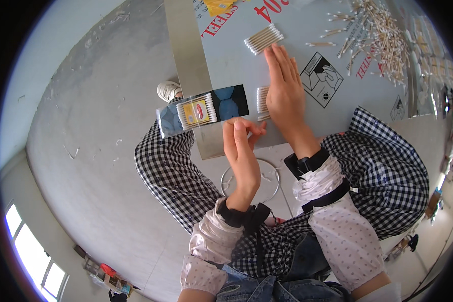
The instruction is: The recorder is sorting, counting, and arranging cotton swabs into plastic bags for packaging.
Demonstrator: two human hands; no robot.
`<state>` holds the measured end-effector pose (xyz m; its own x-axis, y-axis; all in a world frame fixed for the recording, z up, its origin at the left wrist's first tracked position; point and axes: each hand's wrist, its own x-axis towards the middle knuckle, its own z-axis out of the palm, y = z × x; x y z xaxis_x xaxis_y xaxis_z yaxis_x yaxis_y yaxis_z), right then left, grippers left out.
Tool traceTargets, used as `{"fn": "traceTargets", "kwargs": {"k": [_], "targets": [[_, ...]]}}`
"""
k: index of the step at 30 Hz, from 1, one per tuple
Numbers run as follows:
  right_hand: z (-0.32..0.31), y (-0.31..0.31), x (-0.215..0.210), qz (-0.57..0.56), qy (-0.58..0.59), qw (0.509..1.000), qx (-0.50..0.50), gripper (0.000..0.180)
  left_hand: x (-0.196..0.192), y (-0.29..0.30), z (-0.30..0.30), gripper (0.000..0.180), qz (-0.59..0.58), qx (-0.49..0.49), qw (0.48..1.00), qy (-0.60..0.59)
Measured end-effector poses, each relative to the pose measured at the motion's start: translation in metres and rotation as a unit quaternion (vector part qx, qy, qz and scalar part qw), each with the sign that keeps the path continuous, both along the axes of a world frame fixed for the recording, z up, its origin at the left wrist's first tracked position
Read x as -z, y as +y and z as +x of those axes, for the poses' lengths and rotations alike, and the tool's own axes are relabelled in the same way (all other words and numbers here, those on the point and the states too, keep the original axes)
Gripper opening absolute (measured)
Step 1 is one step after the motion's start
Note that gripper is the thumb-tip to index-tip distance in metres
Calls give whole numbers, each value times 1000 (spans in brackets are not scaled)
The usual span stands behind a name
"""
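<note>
My right hand (286, 93) lies over the table with its fingers stretched out flat and side by side. Its edge covers part of a row of cotton swabs (262, 103), so only their left ends show. Just below that row is my left hand (242, 143), its fingers bent and a little apart, with nothing visible in them. Past my right fingertips sits another neat row of cotton swabs (263, 39). Left of my hands, a blue and black patterned strip (230, 102) overhangs the table edge; on it rests a bundle of swabs with a yellow label (197, 111).
A loose heap of cotton swabs (377, 43) spreads over the far right of the grey printed table (226, 60). Yellow packets (219, 6) lie at the far edge. Clear packages (430, 60) stand beyond the heap. Under the table edge is a round metal ring (278, 183).
</note>
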<state>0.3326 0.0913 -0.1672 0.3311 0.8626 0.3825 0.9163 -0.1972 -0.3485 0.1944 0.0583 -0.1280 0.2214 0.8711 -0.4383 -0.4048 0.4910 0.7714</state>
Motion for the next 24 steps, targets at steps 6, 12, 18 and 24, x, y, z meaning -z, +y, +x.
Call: {"fn": "traceTargets", "kwargs": {"k": [6,12,18,24], "targets": [[0,0,0,-2,-10,1000,0,48,2,12,4,30,5,18,1000,7],[-3,1,1,-26,-25,999,7,48,5,21,-2,30,77,-81,991,72],[-26,12,-2,-15,22,999,-23,52,16,30,1,53,152,-55,986,26],[-31,14,-2,-12,79,996,-33,66,18,29,18,63,144,-60,988,8]]}}
